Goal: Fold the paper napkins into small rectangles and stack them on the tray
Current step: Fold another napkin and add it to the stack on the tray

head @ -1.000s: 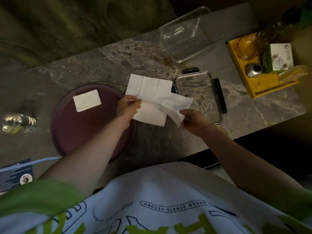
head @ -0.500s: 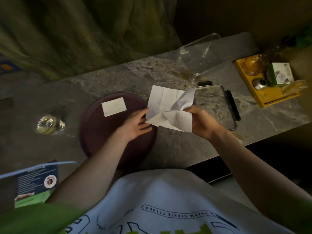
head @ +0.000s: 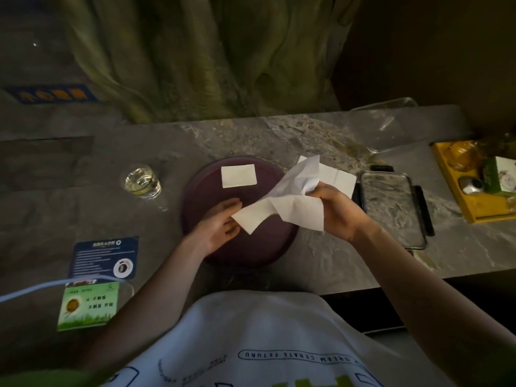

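The napkin (head: 296,208) you hold is white, creased into squares and partly crumpled, raised over the right edge of the round purple tray (head: 212,247). Your right hand (head: 337,210) has its grip closed on the bunched upper part; your left hand (head: 220,224) pinches the lower corner. One folded napkin (head: 238,175) lies on the tray. The surface (head: 321,258) is grey marble, dimly lit, with a glass (head: 143,183) to the left.

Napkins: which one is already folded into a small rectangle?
The folded napkin lying flat at the far side of the purple tray. The other napkin is open and crumpled, held by the left hand and right hand.
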`<state>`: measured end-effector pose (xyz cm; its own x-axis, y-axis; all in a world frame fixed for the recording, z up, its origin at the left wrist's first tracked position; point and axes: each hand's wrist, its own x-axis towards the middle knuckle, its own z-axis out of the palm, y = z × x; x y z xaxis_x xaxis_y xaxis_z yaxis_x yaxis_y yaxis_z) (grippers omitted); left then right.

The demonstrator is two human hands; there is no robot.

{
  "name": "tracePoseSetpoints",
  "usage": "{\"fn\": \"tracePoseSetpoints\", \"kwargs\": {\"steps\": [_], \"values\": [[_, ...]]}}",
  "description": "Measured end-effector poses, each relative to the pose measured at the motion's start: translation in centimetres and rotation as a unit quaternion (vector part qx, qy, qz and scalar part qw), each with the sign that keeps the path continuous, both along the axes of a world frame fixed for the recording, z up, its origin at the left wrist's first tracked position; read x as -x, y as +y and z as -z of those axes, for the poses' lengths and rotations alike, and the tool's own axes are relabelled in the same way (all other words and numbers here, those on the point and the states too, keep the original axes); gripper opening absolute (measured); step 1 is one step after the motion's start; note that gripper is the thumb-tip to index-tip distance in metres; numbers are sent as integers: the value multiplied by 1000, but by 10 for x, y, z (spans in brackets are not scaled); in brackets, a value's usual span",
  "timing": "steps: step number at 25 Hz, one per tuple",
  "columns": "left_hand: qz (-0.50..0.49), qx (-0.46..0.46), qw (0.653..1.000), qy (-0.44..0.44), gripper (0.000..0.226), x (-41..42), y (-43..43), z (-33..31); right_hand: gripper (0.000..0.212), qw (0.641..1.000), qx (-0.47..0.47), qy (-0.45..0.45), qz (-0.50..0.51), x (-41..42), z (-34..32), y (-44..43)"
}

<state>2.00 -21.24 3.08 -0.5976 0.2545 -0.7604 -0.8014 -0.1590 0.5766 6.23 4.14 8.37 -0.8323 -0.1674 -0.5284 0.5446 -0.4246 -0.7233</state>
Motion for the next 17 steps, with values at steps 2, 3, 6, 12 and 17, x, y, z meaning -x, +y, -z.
{"fn": "tracePoseSetpoints", "kwargs": {"steps": [2, 3, 6, 12, 17], "values": [[-7, -21, 1000, 21, 26, -3, -13, -2, 34, 1000, -5, 2, -17, 3, 3, -3], [-2, -37, 998, 43, 29, -4, -20, -3, 40, 1000, -8, 1, -21, 4, 4, -5], [43, -38, 987, 149, 40, -10, -34, -5, 43, 1000, -16, -3, -22, 6, 8, -8], [87, 156, 932, 314, 29, -12, -45, -10, 50, 999, -23, -8, 38, 6, 9, -20], [69, 210, 899, 379, 19, -12, -49, -20, 46, 970, -224, 70, -57, 4, 15, -27]]}}
